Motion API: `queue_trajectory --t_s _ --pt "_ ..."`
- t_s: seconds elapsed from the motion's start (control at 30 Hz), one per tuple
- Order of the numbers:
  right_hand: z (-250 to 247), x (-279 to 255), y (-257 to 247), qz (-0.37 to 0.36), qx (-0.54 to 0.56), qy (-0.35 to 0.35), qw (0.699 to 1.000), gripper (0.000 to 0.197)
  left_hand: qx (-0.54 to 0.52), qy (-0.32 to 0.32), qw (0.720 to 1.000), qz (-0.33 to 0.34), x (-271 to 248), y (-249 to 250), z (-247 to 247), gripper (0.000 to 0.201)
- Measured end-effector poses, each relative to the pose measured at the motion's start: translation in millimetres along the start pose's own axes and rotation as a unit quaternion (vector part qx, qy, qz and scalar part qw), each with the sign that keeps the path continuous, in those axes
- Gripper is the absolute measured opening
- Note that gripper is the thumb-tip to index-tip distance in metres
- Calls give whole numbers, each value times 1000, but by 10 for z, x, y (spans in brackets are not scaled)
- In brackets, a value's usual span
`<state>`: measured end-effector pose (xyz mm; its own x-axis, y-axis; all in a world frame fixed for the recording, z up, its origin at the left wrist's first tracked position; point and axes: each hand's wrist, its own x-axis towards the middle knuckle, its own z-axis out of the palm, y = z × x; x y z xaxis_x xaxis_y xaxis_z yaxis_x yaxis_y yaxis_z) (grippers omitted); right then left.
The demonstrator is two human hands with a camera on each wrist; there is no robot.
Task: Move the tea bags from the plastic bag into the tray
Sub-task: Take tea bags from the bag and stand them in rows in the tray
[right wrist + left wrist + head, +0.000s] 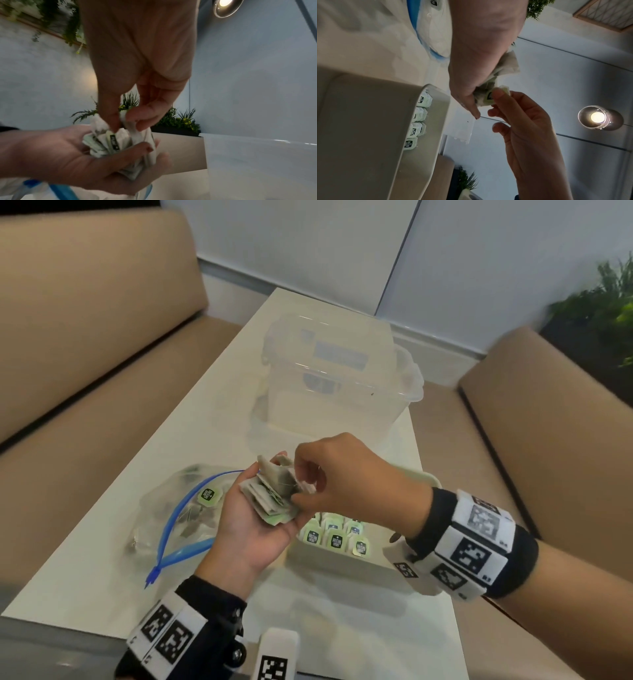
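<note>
My left hand [253, 529] is palm up above the table, its fingers curled round a bunch of tea bags [270, 496] with green tags. My right hand [308, 482] reaches in from the right and pinches one tea bag of that bunch between thumb and fingers. The right wrist view shows the pinch [123, 121] on a white bag above the bunch [109, 143] in the left hand [68, 155]. The clear plastic bag [178, 515] with a blue zip lies open on the left with more tea bags inside. The white tray [342, 566] sits below the hands, with rows of tea bags [337, 537] standing in it.
A clear lidded plastic box [339, 378] stands behind the hands on the white table [102, 559]. Tan sofa seats [85, 371] flank the table on both sides. Green plants [606, 313] stand at the far right.
</note>
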<state>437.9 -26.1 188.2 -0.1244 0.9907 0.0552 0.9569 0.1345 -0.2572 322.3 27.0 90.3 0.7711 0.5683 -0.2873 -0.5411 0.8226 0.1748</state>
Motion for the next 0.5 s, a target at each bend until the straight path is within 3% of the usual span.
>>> queue_trajectory --t_s 0.2,0.4,0.5 --pt "-94 -124 -48 -30 38 56 997 13 -5 24 999 26 -12 8 7 35" --pt "-304 -190 61 47 209 77 974 16 -32 27 999 10 -33 -26 5 36" --pt "-346 -207 135 43 230 86 968 21 -40 25 999 5 -47 -50 22 38"
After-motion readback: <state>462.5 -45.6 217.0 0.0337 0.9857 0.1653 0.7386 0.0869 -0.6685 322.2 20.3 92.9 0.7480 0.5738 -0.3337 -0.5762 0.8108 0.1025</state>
